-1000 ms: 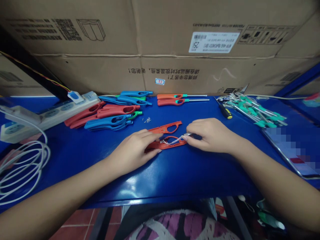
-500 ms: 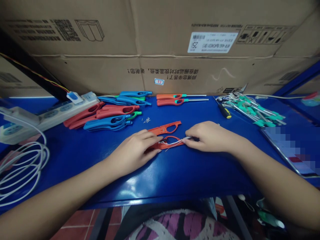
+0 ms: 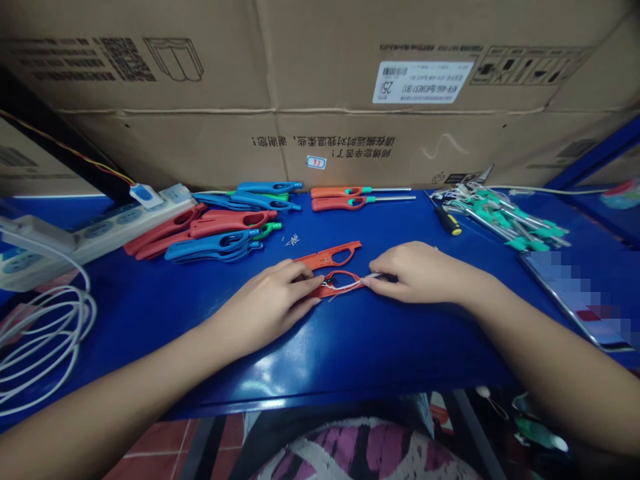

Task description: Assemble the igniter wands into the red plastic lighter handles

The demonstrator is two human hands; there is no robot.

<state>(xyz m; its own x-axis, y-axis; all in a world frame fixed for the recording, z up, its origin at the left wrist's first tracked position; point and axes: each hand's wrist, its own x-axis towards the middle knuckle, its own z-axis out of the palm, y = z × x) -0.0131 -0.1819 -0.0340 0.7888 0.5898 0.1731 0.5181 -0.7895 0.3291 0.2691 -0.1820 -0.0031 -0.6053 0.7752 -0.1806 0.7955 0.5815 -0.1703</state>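
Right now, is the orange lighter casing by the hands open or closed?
Open. The far half lies apart from the near half, and white wires show at the near half's handle hole.

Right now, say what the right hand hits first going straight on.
For the right hand, likely the near orange shell; depth is unclear, and the fingertips may already touch it.

Covered Grips, Cropped Edges

The left hand (image 3: 273, 300) covers one end of the near orange shell (image 3: 326, 291); the right hand (image 3: 420, 273) hides where the white wires (image 3: 343, 287) end. Picture edges cut off both forearms, the cable coil (image 3: 93, 310) and the phone (image 3: 563, 290), its screen partly pixelated. The carton's (image 3: 200, 147) smallest print is unreadable
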